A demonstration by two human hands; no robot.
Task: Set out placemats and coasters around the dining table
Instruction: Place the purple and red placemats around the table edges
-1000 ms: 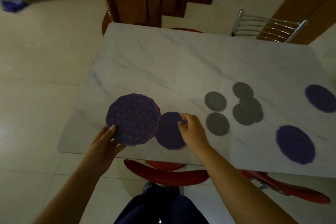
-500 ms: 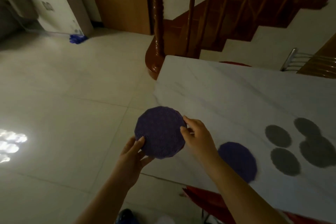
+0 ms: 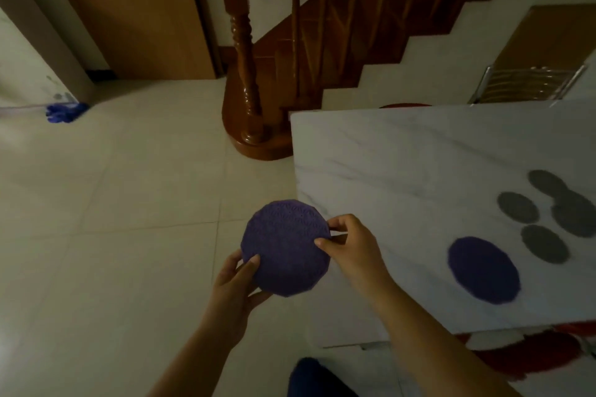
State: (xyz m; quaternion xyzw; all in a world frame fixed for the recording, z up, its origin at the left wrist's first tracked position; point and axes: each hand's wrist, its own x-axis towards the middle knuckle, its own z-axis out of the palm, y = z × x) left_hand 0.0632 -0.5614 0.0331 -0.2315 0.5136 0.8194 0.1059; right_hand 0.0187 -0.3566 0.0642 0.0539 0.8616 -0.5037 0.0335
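Note:
A round purple placemat point(image 3: 285, 246) hangs in the air just off the left end of the white marble table point(image 3: 403, 164). My left hand point(image 3: 237, 287) grips its lower left edge, thumb on top. My right hand point(image 3: 350, 246) pinches its right edge. A second purple placemat point(image 3: 483, 269) lies flat near the table's front edge. Several grey scalloped coasters point(image 3: 545, 214) lie in a loose cluster to its right, some overlapping.
A wooden staircase with a turned newel post point(image 3: 245, 74) stands close behind the table's left corner. A metal chair back point(image 3: 529, 84) shows at the far side. A red chair seat point(image 3: 529, 351) sits under the front edge. Tiled floor spreads left, with a blue mop head point(image 3: 66, 111).
My view has swung left, past the table's end. One purple placemat was left on the table by my right hand, which now pinches the placemat held in my left hand.

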